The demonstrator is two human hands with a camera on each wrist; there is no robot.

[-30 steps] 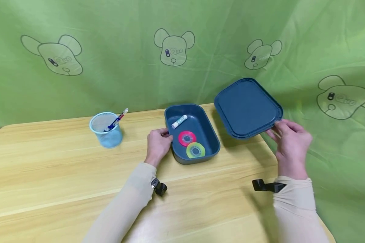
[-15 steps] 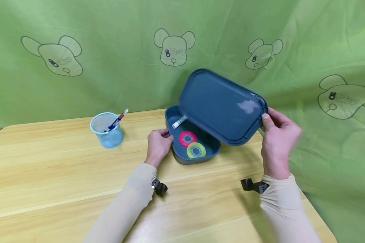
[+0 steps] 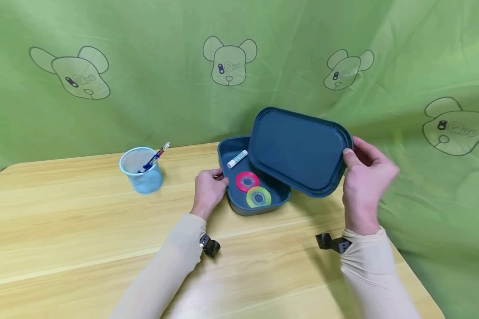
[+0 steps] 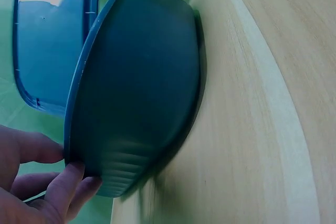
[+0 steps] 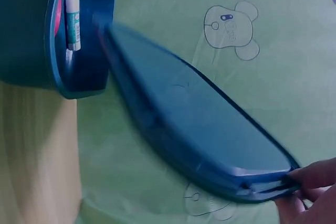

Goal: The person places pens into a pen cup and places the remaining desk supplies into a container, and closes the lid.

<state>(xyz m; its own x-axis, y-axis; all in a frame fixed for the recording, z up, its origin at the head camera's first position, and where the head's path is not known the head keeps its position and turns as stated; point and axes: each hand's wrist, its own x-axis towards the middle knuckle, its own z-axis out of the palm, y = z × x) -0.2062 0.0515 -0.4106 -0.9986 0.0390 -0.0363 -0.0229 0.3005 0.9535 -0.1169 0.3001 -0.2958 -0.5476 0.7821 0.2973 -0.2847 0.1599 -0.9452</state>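
A dark blue plastic box rests on the table, its inside visible. My left hand pinches its left rim between thumb and fingers, as the left wrist view also shows. In the box lie a white glue stick, a pink tape roll and a yellow-green tape roll that overlaps the pink one. My right hand grips the matching blue lid by its right end, thumb on top. The lid is held tilted, covering the box's right part in the head view.
A light blue mesh pen cup with pens leaning in it stands left of the box. The wooden table ends at a green curtain at the back and right.
My right hand has brought the lid leftward from beside the box to overlap it, turning it; lately the lid's far end has dropped slightly. My left hand stays on the rim.
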